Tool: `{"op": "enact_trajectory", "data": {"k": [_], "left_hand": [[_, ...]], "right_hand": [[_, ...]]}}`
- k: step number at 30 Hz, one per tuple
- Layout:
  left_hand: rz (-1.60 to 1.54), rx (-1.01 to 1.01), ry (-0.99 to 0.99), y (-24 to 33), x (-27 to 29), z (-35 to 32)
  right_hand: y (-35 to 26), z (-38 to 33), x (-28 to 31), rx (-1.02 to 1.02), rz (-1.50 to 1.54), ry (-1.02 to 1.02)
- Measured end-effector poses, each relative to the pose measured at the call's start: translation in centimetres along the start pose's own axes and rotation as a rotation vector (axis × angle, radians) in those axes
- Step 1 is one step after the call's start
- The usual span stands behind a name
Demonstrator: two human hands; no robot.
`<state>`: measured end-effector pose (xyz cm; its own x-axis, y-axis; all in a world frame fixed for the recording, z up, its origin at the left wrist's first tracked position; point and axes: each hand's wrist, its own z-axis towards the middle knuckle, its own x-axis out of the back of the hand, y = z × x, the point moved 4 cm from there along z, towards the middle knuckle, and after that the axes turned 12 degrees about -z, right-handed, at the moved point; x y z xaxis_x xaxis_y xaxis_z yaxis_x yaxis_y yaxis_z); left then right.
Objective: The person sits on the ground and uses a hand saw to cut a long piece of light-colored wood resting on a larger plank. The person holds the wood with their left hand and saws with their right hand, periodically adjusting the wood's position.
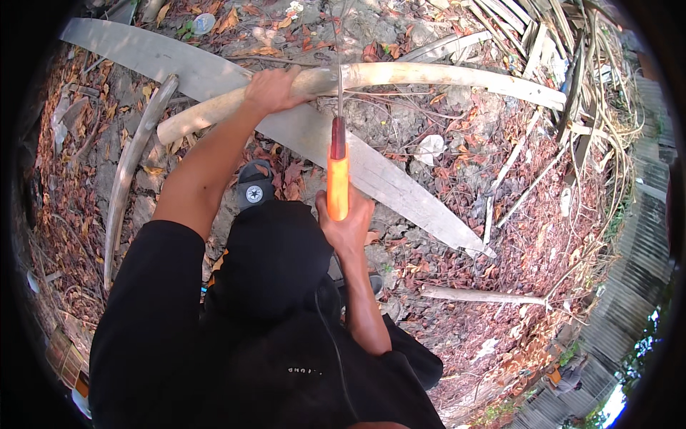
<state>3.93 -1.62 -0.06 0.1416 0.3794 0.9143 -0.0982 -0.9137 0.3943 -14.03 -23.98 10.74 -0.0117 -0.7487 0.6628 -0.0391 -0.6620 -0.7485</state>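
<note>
My left hand (273,89) grips a thick, pale, curved palm-frond stalk (429,75) that runs from the left across to the upper right. My right hand (346,222) is closed around the orange handle of a knife (337,171). The thin blade points away from me, edge-on, and meets the stalk just right of my left hand. Under the stalk lies a long grey plank (386,179), slanting from the upper left to the lower right. My dark trousers and a black shoe (255,186) fill the lower middle.
Dry red-brown leaves (514,214) cover bare earth. A thin curved branch (125,171) lies at the left. Dried frond stems (564,43) are piled at the upper right. A short stick (479,294) lies at the lower right. A corrugated metal fence (629,286) borders the right.
</note>
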Motion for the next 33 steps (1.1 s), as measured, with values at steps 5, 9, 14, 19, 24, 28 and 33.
{"op": "enact_trajectory", "data": {"k": [5,9,14,19,24,28,33], "left_hand": [[-0.006,-0.068,-0.041,0.4,0.7,-0.8],[-0.038,-0.085,0.030,0.0,-0.1,-0.5],[-0.032,-0.055,0.028,0.7,0.1,-0.5],[-0.069,-0.026,-0.012,0.5,0.6,-0.4],[-0.027,-0.068,-0.040,-0.6,-0.4,0.0],[-0.043,-0.049,-0.129,0.3,0.5,0.0],[-0.065,-0.033,-0.172,0.1,0.5,-0.7]], "right_hand": [[2.6,-1.6,1.2,-0.003,0.051,-0.011],[3.7,-1.4,1.1,-0.350,0.359,-0.155],[-2.2,-1.1,-3.8,0.167,-0.044,0.045],[2.4,2.7,4.0,-0.261,0.425,-0.214],[-7.5,1.6,4.4,-0.001,-0.232,-0.230],[-4.9,0.1,5.4,-0.264,0.059,-0.203],[-3.5,-2.0,3.6,-0.274,0.267,-0.059]]}}
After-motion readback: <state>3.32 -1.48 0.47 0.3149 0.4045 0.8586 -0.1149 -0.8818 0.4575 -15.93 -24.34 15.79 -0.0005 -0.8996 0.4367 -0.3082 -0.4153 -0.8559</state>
